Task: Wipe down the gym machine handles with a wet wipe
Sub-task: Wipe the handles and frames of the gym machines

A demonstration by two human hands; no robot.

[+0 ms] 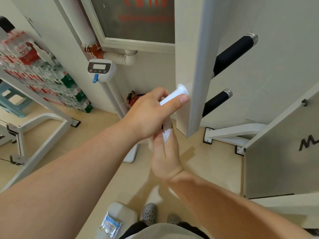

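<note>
A white post [193, 66] of the gym machine stands in front of me. A short white handle [176, 95] sticks out of its left face. My left hand [150, 114] grips this handle, thumb lying along it up to the post. Just below, my right hand [165, 152] holds a white wet wipe [166, 133] against the underside of the handle, where the left hand partly hides it. Two black padded handles, the upper [233, 52] and the lower [215, 100], jut out behind the post on its right side.
A wet wipe packet [110, 225] lies on a grey pad [120, 211] by my feet. Stacked packs of water bottles [43, 75] line the left wall. A scale with a display [101, 69] and a fire extinguisher [132, 98] stand by the wall. White machine frames cross the floor left and right.
</note>
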